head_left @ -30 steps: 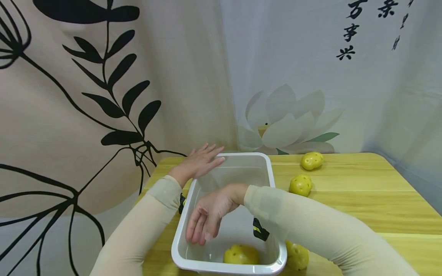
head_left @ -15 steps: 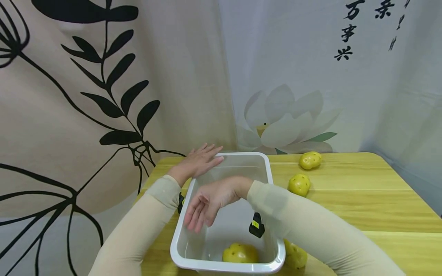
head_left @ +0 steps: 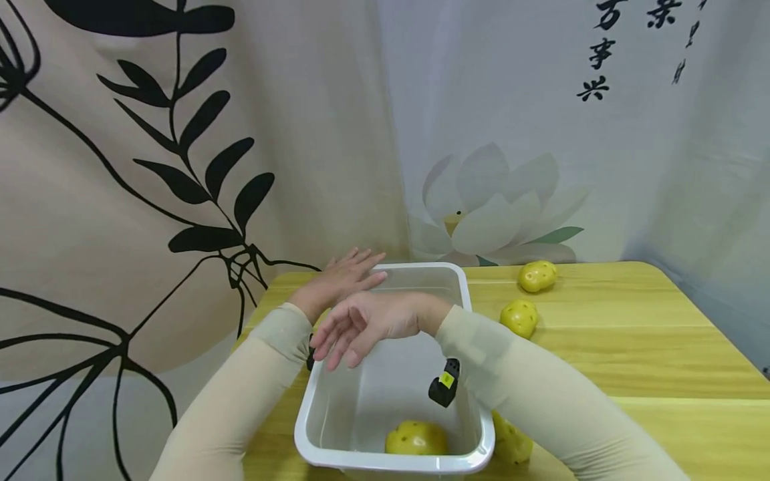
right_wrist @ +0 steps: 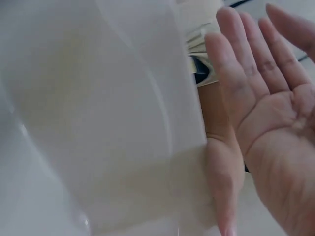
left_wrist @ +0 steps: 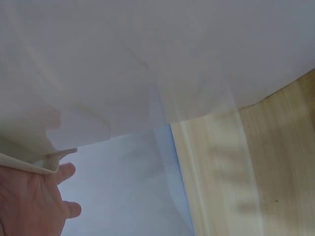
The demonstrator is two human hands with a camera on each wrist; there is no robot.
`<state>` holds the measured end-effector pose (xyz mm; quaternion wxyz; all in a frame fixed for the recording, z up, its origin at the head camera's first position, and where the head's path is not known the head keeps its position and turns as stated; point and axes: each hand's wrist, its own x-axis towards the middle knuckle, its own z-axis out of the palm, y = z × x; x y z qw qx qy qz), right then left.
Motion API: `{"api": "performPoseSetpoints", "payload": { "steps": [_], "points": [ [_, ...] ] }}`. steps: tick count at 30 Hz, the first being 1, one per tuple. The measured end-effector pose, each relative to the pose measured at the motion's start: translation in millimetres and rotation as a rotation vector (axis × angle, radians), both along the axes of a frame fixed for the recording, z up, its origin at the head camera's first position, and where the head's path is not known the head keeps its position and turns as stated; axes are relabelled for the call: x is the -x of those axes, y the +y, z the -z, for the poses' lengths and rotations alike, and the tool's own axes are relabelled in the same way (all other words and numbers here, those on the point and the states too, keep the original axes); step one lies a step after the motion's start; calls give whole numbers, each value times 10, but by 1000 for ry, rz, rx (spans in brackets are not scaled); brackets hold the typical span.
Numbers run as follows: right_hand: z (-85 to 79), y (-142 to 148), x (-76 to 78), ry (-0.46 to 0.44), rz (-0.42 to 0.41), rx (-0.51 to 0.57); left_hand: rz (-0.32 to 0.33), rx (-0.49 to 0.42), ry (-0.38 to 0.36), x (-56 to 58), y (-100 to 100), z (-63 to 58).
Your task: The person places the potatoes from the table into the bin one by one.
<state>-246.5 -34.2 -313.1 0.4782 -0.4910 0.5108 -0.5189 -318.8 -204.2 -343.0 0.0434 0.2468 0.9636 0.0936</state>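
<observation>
A white plastic bin (head_left: 394, 461) stands on the wooden table, with one yellow potato (head_left: 416, 437) lying at its near end. My left hand (head_left: 338, 284) rests at the bin's far left rim, fingers stretched out. In the left wrist view that hand (left_wrist: 32, 204) lies against the rim (left_wrist: 27, 164). Over the bin's left side hovers my right hand (head_left: 373, 324), fingers loosely extended and holding nothing. Its bare palm (right_wrist: 280, 128) faces the camera in the right wrist view, beside the bin wall (right_wrist: 113, 123).
Two potatoes lie right of the bin: one at the table's back edge (head_left: 537, 276), the other closer (head_left: 519, 318). Another potato (head_left: 511, 441) sits against the bin's near right side, partly behind the right sleeve (head_left: 541, 387). A printed curtain (head_left: 337, 133) hangs behind the table.
My right hand has risen from low inside the bin toward its left rim, its fingers opening out. The left hand stays at the rim. The view shifts slightly.
</observation>
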Motion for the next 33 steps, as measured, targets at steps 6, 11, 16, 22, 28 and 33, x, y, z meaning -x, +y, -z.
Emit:
{"api": "performPoseSetpoints", "payload": {
  "steps": [6,11,16,22,28,33],
  "points": [
    [-71,104,43,-33,107,150,103,47,76,-18,-72,21],
    [-124,247,83,-62,161,319,65,14,36,27,-106,57],
    [-218,450,133,-62,167,470,-7,48,7,59,-39,29],
    [-399,821,123,-22,219,563,-42,65,-9,64,36,37],
    [-483,1344,94,86,208,638,-35,47,4,55,63,37],
    [-336,1836,98,155,213,679,-28,65,12,40,57,4]
  ]
}}
